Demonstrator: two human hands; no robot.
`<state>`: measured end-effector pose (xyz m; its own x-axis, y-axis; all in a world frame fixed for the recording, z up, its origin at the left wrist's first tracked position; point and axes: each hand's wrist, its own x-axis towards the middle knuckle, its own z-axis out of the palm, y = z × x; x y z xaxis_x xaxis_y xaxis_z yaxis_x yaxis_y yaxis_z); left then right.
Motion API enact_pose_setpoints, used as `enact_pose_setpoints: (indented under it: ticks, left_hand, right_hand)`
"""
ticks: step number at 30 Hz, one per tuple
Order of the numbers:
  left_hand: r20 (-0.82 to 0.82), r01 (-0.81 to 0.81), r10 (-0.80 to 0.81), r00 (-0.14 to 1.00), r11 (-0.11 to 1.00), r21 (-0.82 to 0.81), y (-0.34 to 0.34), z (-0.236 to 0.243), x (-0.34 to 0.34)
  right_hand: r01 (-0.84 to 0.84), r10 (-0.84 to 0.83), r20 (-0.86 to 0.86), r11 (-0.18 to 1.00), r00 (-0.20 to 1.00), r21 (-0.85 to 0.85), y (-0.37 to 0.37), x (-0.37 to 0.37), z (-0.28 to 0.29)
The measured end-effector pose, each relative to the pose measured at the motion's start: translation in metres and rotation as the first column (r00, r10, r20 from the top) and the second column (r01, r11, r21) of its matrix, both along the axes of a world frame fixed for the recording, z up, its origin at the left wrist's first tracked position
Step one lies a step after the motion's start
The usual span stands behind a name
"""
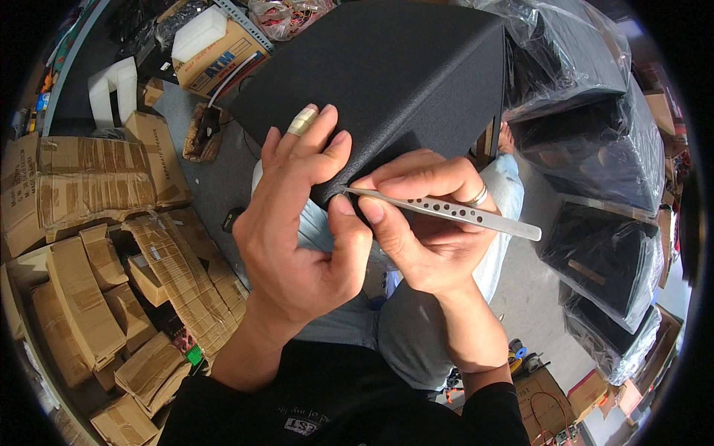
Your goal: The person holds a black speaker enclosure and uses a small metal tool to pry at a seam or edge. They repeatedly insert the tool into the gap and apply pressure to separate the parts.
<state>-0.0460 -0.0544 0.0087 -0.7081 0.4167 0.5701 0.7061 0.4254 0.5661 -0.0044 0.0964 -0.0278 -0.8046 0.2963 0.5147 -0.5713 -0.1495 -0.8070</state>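
A large black box with a textured covering, like a speaker cabinet (372, 67), tilts in front of my lap. My left hand (301, 215) is open, its fingers spread against the cabinet's near corner; beige tape wraps one finger. Between the thumb and fingers of my right hand (431, 223) is a slim silver metal tool (487, 218) with a row of round holes and a rounded back end. Its pointed front end meets the corner edge beside my left thumb tip. Whether a blade or tweezer tips sit there is too small to tell.
Cardboard boxes (97, 175) and an open carton of folded cardboard (85, 297) crowd the left. Several plastic-wrapped black cabinets (595, 149) line the right side. A carton with white foam (199, 36) stands at the back left. Wire spools (524, 357) lie at the lower right.
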Motion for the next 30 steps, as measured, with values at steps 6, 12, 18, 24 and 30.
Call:
enact_pose_setpoints:
  ticks: [6,12,18,24,30]
  left_hand:
    - [-0.003,0.006,-0.006,1.000,1.000,0.008,-0.0001,-0.0011,0.0002]
    - [-0.001,0.003,-0.003,1.000,1.000,0.000,0.0002,-0.0003,0.0007]
    - [-0.001,-0.001,0.001,1.000,1.000,0.005,0.0006,-0.0012,0.0009]
    - [0.000,-0.001,0.001,1.000,1.000,-0.001,0.0010,0.0007,0.0009]
    - [0.011,-0.008,0.008,1.000,1.000,0.000,0.0016,0.0013,0.0015]
  right_hand:
    - [-0.006,0.006,0.011,1.000,1.000,-0.028,0.0003,0.0007,-0.0009]
    - [-0.013,0.014,0.017,0.997,1.000,-0.073,-0.0016,0.0010,0.0018]
    - [-0.014,0.013,-0.024,0.999,1.000,-0.044,-0.0004,-0.0018,-0.0036]
    - [-0.002,0.002,-0.012,1.000,1.000,-0.021,-0.0004,-0.0008,-0.0011]
    - [-0.004,0.004,0.002,1.000,1.000,-0.006,0.0005,-0.0003,0.0002]
